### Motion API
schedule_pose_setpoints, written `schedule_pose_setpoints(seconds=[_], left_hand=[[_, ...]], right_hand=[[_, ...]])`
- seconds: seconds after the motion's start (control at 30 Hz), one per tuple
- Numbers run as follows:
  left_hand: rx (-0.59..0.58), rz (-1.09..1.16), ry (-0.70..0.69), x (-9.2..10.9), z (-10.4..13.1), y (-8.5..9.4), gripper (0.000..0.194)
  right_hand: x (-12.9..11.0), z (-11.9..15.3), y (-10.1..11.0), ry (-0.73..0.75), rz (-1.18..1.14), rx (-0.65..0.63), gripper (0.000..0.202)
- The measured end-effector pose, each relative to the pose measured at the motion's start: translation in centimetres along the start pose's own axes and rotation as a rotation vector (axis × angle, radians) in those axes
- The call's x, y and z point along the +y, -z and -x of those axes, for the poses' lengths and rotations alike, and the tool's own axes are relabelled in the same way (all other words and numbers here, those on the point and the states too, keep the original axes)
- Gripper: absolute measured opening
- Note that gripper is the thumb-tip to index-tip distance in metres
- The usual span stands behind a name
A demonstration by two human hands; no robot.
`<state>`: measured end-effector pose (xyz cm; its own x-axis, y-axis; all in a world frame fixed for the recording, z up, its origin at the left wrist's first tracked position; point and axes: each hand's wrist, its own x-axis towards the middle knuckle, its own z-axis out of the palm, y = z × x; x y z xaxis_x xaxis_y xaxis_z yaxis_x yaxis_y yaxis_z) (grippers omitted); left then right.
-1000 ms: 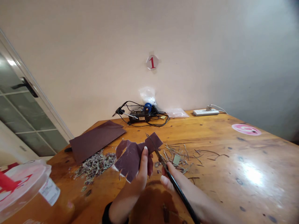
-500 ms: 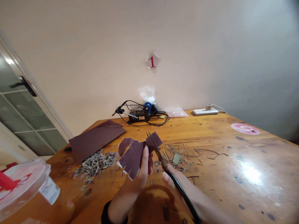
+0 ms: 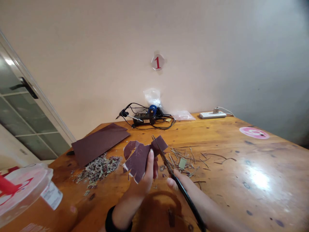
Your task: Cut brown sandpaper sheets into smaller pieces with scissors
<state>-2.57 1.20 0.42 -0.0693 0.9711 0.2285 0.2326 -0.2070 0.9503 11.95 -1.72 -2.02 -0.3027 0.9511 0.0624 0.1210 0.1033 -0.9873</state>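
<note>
Clock centred on the cut maroon paper (image 3: 138, 162), held above the table (image 3: 241, 174). My left hand (image 3: 146, 172), at 5 o'clock, pinches it, thumb on top, fingers curled beneath. My right hand (image 3: 178, 183), at 4 o'clock, is closed around the black handles of the scissors (image 3: 187, 195); grip partly hidden. Blades lie across the paper's right-hand end, tips slightly parted. Shreds (image 3: 100, 169) heaped at 9 o'clock; larger maroon sheet (image 3: 100, 141) at 10; thin strips (image 3: 177, 158) scattered at 3; black device (image 3: 145, 120) at 12.
</note>
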Motion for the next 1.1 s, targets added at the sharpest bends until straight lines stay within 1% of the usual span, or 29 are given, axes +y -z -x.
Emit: schedule_pose_setpoints(seconds=[0.1,0.27,0.4,0.47,0.57,0.63,0.73,0.8,0.9,1.0,1.1], left_hand=[[0.004,-0.015,0.016,-0.3,-0.1,0.1,0.065],[-0.013,0.001,0.025,-0.8,-0.3,0.1,0.065],[0.036,0.019,0.051,-0.5,-0.2,0.0,0.062],[0.027,0.008,0.054,-0.4,-0.1,0.0,0.063],[-0.005,-0.004,0.05,-0.7,-0.2,0.1,0.063],[-0.021,-0.001,0.056,-1.3,-0.3,0.0,0.063],[-0.026,0.016,0.103,-1.8,-0.2,-0.5,0.064],[-0.028,0.03,0.123,-1.6,0.0,-0.8,0.063],[-0.059,0.055,0.122,-0.9,0.3,-0.8,0.059],[-0.091,0.057,0.102,-0.7,0.5,-0.7,0.063],[-0.055,0.03,0.08,-0.9,0.5,-0.6,0.063]], right_hand=[[0.4,-0.1,-0.2,-0.034,-0.004,-0.019,0.057],[1.2,-0.4,-0.6,-0.01,-0.004,-0.012,0.057],[0.6,-0.4,-0.3,-0.004,-0.007,-0.062,0.055],[0.4,-0.4,-0.2,0.008,-0.018,-0.072,0.053],[0.9,-0.5,-0.3,0.034,-0.038,-0.048,0.05],[1.5,-0.5,-0.5,0.036,-0.005,-0.029,0.052],[1.8,-0.4,-0.6,-0.038,0.102,-0.012,0.061],[1.6,-0.3,-0.4,-0.067,0.177,0.0,0.065],[1.3,-0.3,-0.2,-0.006,0.285,0.045,0.064],[1.3,-0.5,-0.3,0.007,0.289,0.1,0.06],[1.2,-0.4,-0.6,-0.022,0.266,0.126,0.058]])
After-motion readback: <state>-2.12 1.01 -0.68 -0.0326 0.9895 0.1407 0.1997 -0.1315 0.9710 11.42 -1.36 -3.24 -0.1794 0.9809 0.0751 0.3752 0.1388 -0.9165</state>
